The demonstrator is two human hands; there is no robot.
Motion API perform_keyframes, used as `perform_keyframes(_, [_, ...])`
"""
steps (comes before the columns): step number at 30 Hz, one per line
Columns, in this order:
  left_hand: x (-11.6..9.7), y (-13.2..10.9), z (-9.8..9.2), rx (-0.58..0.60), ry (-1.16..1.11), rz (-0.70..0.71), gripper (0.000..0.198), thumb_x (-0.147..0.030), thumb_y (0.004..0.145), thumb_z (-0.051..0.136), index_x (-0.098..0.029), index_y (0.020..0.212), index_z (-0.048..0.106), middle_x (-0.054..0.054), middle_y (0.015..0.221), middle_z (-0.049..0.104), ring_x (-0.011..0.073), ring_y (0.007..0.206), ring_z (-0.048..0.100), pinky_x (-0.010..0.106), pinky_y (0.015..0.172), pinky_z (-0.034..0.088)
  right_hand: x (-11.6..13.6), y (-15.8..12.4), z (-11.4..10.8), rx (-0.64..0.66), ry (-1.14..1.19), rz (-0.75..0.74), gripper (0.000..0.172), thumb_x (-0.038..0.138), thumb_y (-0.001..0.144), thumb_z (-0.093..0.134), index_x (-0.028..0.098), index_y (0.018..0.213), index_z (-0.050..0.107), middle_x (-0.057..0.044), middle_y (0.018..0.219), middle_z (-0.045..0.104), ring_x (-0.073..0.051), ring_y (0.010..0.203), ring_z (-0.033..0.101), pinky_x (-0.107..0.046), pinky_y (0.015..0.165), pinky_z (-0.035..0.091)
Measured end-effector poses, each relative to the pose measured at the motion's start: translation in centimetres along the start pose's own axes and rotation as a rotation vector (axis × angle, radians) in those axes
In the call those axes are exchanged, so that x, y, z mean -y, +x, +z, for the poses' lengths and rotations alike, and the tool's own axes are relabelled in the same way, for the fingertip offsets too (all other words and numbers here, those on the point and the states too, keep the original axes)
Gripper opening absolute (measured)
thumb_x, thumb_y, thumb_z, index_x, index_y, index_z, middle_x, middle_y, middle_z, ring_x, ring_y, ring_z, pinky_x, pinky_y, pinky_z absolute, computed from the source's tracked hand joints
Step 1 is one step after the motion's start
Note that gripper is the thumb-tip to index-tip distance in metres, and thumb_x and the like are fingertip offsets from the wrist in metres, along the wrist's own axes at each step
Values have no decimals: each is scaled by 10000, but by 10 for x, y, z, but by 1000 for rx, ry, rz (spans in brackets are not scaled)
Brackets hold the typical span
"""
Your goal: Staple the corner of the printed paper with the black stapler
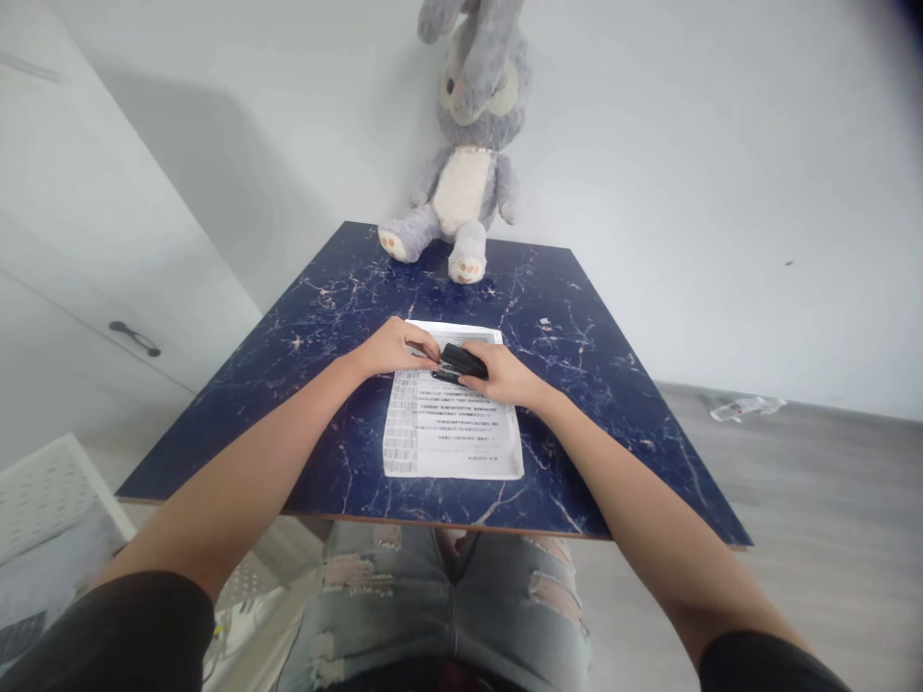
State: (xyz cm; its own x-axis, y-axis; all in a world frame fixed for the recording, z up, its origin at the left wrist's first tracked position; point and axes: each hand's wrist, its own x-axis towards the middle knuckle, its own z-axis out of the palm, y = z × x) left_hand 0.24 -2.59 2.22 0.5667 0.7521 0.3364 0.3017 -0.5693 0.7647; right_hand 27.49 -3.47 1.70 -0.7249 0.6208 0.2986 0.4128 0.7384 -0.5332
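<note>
A black stapler [465,361] is over the upper part of a printed paper sheet [461,437]. My right hand [509,373] grips the stapler from its right end, thumb on the near side and fingers on the far side. At the stapler's left end, my left hand [404,346] has its fingers bent together in a pinch, touching or nearly touching it. Whatever lies between those fingertips is too small to tell. The stapler's top and base look parted at the left end. The sheet lies on the dark blue marble-pattern table [317,471].
A grey plush rabbit [461,192] sits at the table's far edge against the wall. To the left stand a white cabinet with a black handle [135,338] and a white perforated basket [54,490]. A crumpled clear plastic piece [746,407] lies on the floor at right.
</note>
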Motion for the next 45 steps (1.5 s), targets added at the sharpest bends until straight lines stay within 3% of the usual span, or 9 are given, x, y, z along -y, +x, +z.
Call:
perform_keyframes(8, [1,1,-5,65,104,56,182,-345,776,875,-194,875,851,55,875,822,168,800,773,231,827,598,-1,-1,0,1,8,0,170,228,868,693,184,1001,597,-38,917,644,-206,813,576,-321,752,413])
perform_keyframes(18, [16,-13,-35,83,-192,-197,388,-343,640,982,-149,950,851,139,913,828,239,844,815,324,836,672,0,-1,-1,-22,46,30,153,214,846,694,187,984,633,-30,912,671,-204,814,601,-317,763,441])
perform_keyframes(23, [9,-8,-19,86,-328,-208,453,-333,662,969,-134,1043,827,160,988,818,252,870,807,354,798,672,3,-4,-5,-37,139,2,177,306,879,719,172,986,673,-37,918,693,-203,808,623,-322,778,470])
perform_keyframes(28, [-3,4,8,-42,-345,-15,554,-338,636,994,-166,1119,781,90,1004,774,178,871,720,345,895,599,11,-3,-3,-133,204,-2,261,364,896,739,174,1067,687,-60,998,721,-232,883,655,-355,833,502])
perform_keyframes(32, [-4,9,10,15,-248,76,593,-387,599,1016,-193,1105,776,101,1128,734,178,921,669,311,869,540,17,-2,0,-80,272,-126,274,358,932,718,173,1133,692,-72,1060,728,-238,937,665,-371,879,516])
perform_keyframes(35, [0,8,4,36,-196,82,599,-442,588,1015,-198,1085,787,100,1118,732,189,932,653,308,858,512,21,0,4,-84,283,-129,270,347,932,719,169,1132,683,-67,1036,722,-229,914,650,-363,859,508])
perform_keyframes(39, [18,6,-7,-51,-284,67,672,-540,546,1012,-171,1064,792,97,1035,732,182,852,611,312,812,492,29,5,13,-139,255,-32,221,299,904,738,171,1068,662,-45,989,699,-204,867,624,-340,832,489])
perform_keyframes(42, [33,4,-14,-230,-325,42,570,-657,742,866,-157,1007,795,93,939,719,171,783,582,294,726,463,34,8,23,-135,197,29,182,241,885,743,176,1026,648,-29,950,678,-186,819,599,-318,793,472])
perform_keyframes(45, [41,5,-18,-400,-326,-23,475,-631,926,698,-165,949,784,80,857,708,152,708,564,278,664,429,36,10,29,-111,134,73,170,201,873,744,182,1005,639,-26,938,673,-185,812,589,-316,793,462])
